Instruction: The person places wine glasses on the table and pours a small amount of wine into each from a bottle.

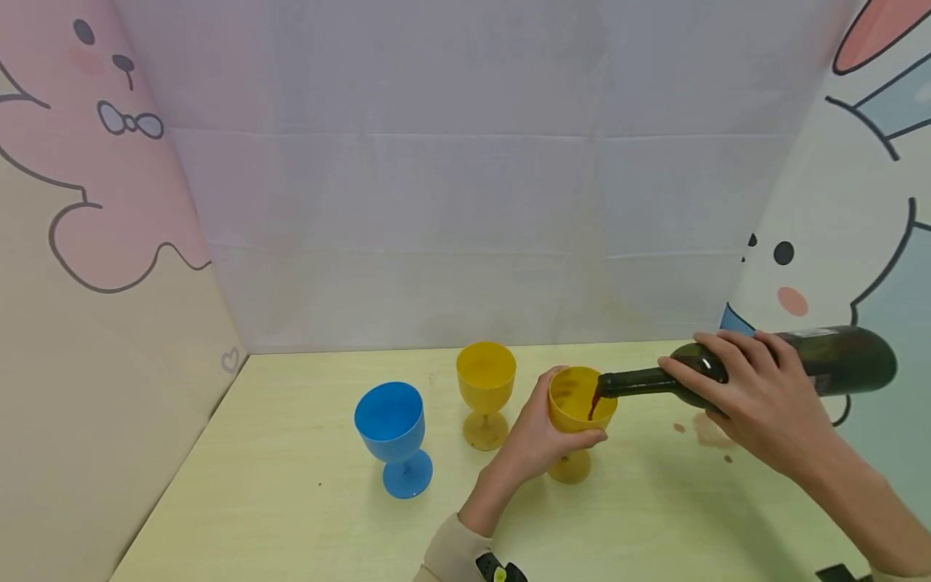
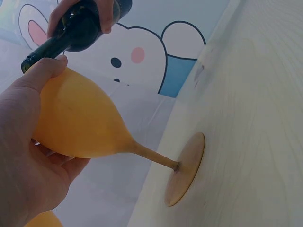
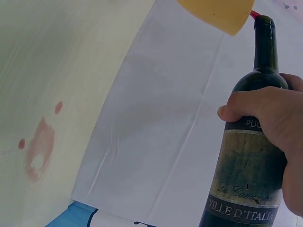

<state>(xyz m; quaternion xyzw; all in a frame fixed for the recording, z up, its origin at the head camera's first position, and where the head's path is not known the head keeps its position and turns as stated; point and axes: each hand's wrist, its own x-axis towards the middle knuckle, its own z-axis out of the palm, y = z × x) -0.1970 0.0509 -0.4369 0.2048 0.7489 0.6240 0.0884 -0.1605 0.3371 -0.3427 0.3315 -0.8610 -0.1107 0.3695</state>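
Head view: a yellow goblet (image 1: 570, 408) is clasped in the curled left hand (image 1: 541, 432) at three o'clock from the blue goblet (image 1: 395, 440), the wine bottle (image 1: 840, 360) is gripped by the right hand (image 1: 760, 404), and red liquid (image 1: 596, 402) could be spilled if the bottle were nudged toward three o'clock.

A pink cartoon animal (image 1: 138, 182) and white rabbit (image 1: 829, 194) flank a creased pale backdrop (image 1: 473, 194)
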